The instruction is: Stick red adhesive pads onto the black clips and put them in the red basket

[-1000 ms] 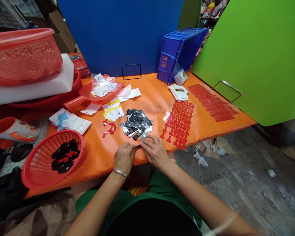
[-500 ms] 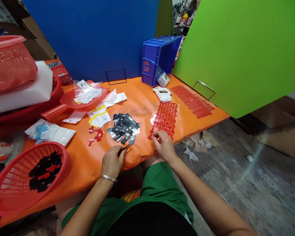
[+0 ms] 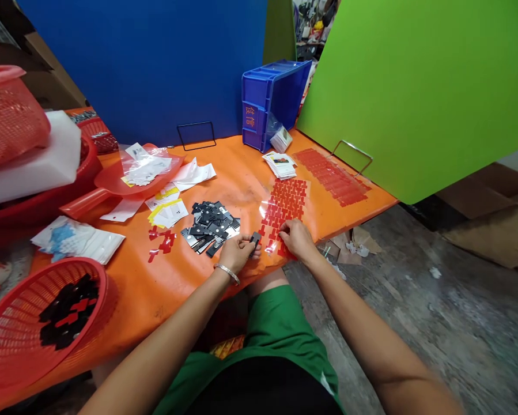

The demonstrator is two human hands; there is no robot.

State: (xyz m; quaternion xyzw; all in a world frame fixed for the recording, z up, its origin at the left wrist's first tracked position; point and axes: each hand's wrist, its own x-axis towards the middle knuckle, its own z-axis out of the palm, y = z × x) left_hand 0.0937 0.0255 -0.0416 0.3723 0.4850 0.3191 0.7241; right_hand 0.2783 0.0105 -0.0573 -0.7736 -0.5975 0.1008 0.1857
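A small black flat piece (image 3: 254, 238) is pinched in my left hand (image 3: 237, 252), just right of a heap of black pieces (image 3: 211, 223). My right hand (image 3: 299, 238) has its thumb and fingertips together over the lower right part of a clear sheet of red T-shaped stickers (image 3: 284, 202); whatever those fingertips hold is too small to make out. Loose red pieces (image 3: 166, 242) lie left of the black heap. At the lower left, a red basket (image 3: 105, 300) holds black pieces, some with red on them.
Behind the sheet are a card stack (image 3: 280, 166), a second red sheet (image 3: 332, 176) and a blue crate (image 3: 255, 109). A red scoop (image 3: 107, 181) with bagged papers and a white packet (image 3: 98, 242) lie left. Blue and green panels stand behind.
My left hand has moved right and slightly up from the front of the black heap, and the black piece in it now shows. My right hand has shifted slightly right. The view has turned a little.
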